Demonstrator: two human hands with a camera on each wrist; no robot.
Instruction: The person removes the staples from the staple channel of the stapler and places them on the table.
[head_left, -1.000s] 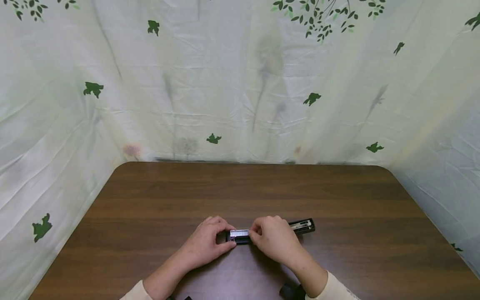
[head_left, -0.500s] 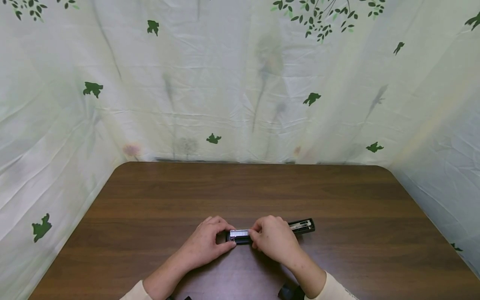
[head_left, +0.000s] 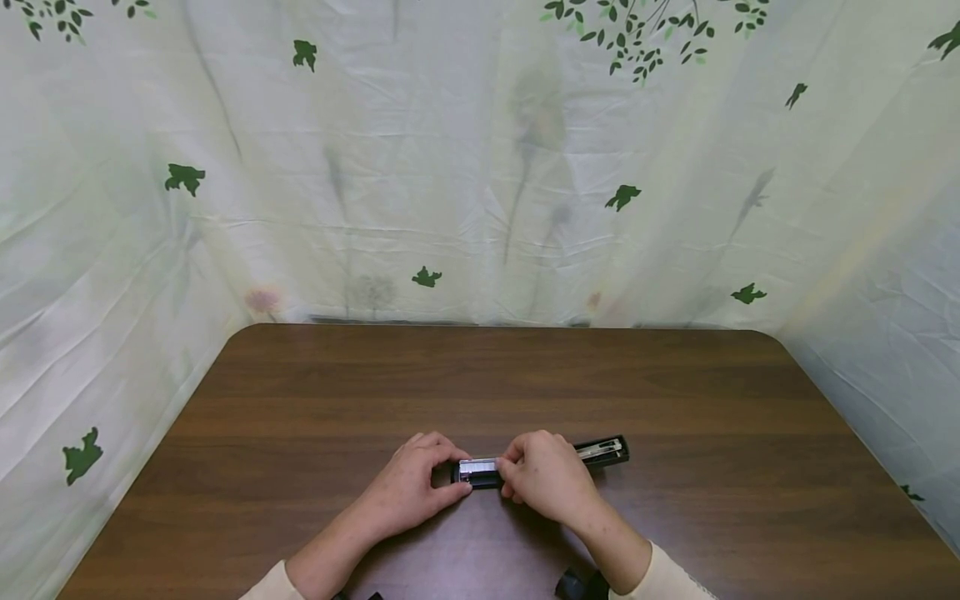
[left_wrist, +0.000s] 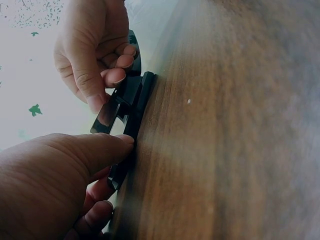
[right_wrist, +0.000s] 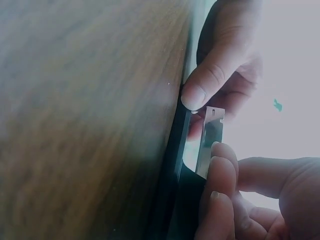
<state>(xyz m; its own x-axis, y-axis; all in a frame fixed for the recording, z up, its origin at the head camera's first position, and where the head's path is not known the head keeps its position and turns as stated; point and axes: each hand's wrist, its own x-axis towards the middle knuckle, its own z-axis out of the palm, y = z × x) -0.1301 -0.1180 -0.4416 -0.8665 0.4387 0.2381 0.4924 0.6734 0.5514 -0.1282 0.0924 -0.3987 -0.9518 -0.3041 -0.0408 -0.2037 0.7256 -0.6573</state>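
Observation:
A black stapler point(head_left: 603, 452) lies opened out across the near middle of the table, its top arm swung over to the right. My left hand point(head_left: 412, 479) grips the left end of its base point(head_left: 483, 482) between thumb and fingers. Over the middle of the stapler, my right hand point(head_left: 551, 479) pinches the metal staple channel point(head_left: 478, 465). In the right wrist view, the bare end of this channel point(right_wrist: 212, 127) stands tilted up from the base, with curled fingers beside it. Both hands hide parts of the stapler's middle and left end.
The brown wooden table point(head_left: 337, 375) extends behind and to both sides of the hands. A dark object point(head_left: 572, 585) shows at the bottom edge by the right sleeve. White curtain point(head_left: 480, 167) with leaf prints hangs around the table.
The right wrist has shifted very slightly left. Both hands keep the same hold, and the stapler stays in place.

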